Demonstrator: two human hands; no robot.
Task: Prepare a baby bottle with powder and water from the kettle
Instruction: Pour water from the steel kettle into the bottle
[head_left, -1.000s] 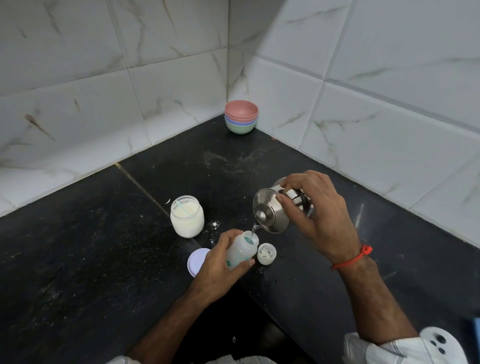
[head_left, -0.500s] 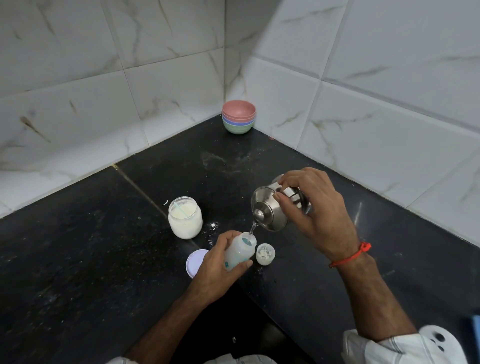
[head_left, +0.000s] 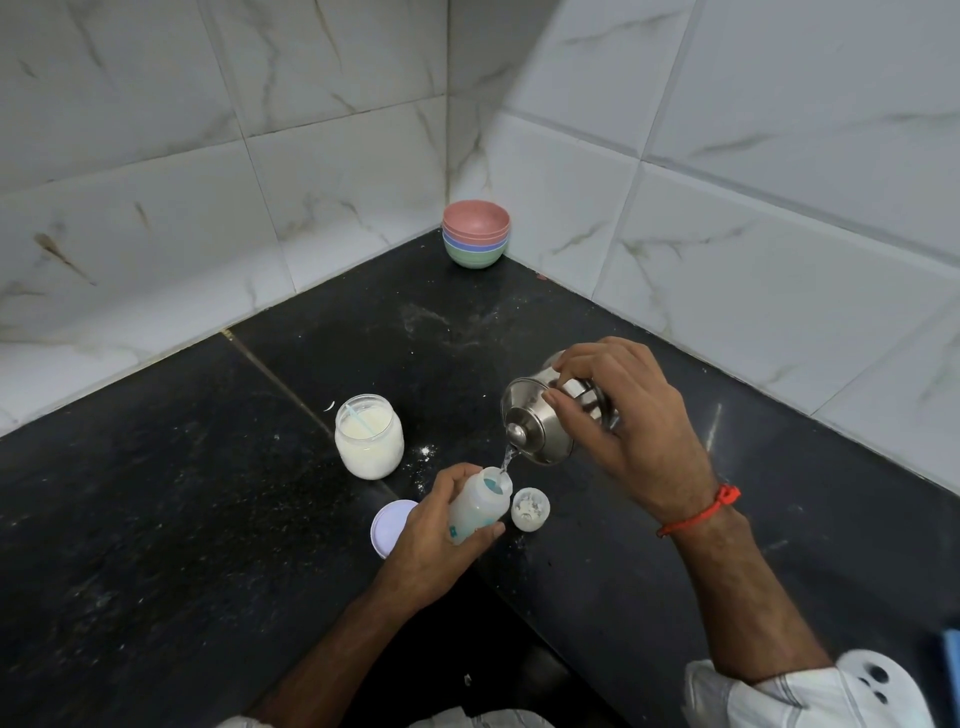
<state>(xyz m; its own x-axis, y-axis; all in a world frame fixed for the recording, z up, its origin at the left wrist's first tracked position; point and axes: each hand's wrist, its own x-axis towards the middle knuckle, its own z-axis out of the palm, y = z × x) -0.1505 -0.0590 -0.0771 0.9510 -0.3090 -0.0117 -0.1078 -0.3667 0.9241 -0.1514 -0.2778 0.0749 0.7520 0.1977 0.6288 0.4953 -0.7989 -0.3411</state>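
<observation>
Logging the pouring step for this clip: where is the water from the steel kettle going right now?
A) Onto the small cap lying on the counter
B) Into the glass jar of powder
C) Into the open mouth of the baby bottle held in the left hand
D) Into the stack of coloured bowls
C: a thin stream runs from the kettle, tilted by the right hand, into the baby bottle gripped by the left hand.

Both forearms are bare. A red thread bracelet (head_left: 701, 512) circles the right wrist; a rolled white sleeve (head_left: 769, 696) covers the right upper arm.
</observation>
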